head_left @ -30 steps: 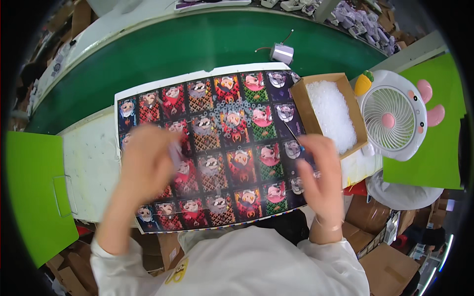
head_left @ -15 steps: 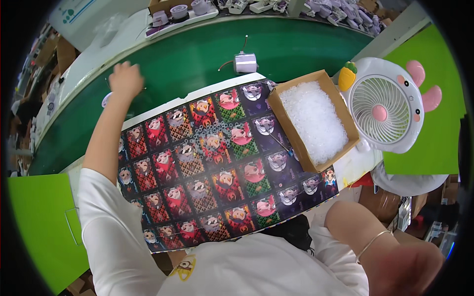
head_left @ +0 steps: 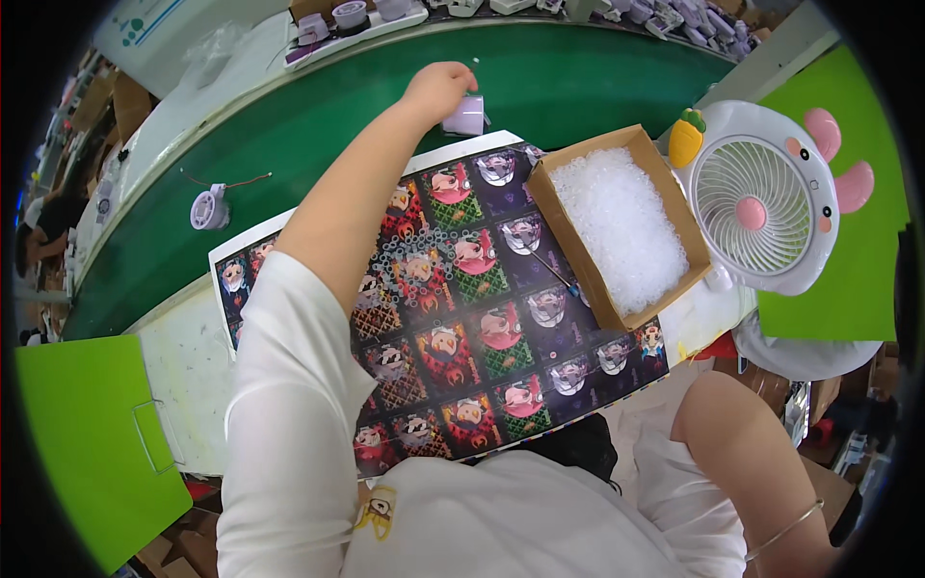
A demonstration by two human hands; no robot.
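Arm stretched long, we see the left forearm (head_left: 352,226) slant up and to the right across the printed sheet (head_left: 525,371), its elbow hidden in the white sleeve (head_left: 289,405). At its end the left hand (head_left: 438,90) is over the green belt (head_left: 337,106), back upward, fingers bunched and pointing right. They meet the upper edge of a purple motor (head_left: 467,117) in our view; we cannot tell whether they grip it. That motor is on the belt, just beyond the sheet's far edge. A second motor (head_left: 209,209), with wires, lies on the belt well to the left.

We see the right arm (head_left: 771,486) bent at the elbow and lowered beside the body, a bracelet (head_left: 795,528) around it; its hand is beyond our view. Small rings (head_left: 419,265) lie scattered on the sheet, left of a screwdriver (head_left: 572,288) and an open box (head_left: 567,243).
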